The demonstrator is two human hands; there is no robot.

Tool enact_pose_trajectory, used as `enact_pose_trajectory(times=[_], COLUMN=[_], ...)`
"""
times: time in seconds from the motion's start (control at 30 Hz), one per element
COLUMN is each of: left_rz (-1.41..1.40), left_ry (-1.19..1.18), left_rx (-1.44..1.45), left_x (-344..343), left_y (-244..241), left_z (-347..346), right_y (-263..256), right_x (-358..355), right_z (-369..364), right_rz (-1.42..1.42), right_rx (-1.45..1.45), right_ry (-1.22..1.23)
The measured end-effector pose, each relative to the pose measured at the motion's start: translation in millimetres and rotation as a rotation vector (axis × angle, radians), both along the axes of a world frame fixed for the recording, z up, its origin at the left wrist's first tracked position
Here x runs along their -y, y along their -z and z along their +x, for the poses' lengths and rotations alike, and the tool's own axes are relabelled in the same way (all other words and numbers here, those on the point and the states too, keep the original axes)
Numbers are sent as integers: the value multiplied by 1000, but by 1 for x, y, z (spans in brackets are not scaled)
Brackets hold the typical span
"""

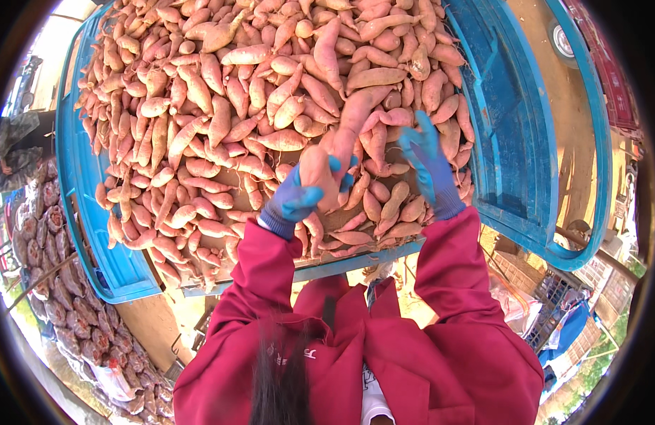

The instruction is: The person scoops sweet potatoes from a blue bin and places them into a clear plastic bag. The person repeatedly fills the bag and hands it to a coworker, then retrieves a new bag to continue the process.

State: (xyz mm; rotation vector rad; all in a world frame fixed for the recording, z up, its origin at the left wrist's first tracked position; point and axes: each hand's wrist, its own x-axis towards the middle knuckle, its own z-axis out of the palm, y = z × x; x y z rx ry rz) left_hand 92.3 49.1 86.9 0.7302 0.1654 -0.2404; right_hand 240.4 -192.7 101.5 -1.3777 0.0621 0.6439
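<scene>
A large heap of pink-skinned sweet potatoes lies on a blue metal truck bed before me. My left hand, in a blue glove, is closed round sweet potatoes at the near part of the heap; they look blurred, and how many it holds I cannot tell. A long sweet potato extends up and right from that hand, its lower end overlapping the held ones. To the right, my right hand, also gloved in blue, has its fingers spread above the heap and nothing in it.
Blue side panels flank the bed, and its near edge runs just before my body. Many filled mesh sacks are stacked at the left. Crates and plastic bags stand at the lower right. Another person is at the far left.
</scene>
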Motion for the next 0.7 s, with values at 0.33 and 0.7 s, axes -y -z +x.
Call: enact_pose_trajectory(times=[0.33, 0.7], left_rz=[-82, -318], left_ry=[74, -614], left_rx=[-122, -145], left_x=[60, -23], left_y=[-35, -3], left_z=[-40, -39], right_y=[-8, -10], right_x=[-92, -145], right_z=[-33, 130], right_rz=[60, 45], right_rx=[-80, 167], right_ry=[-44, -189])
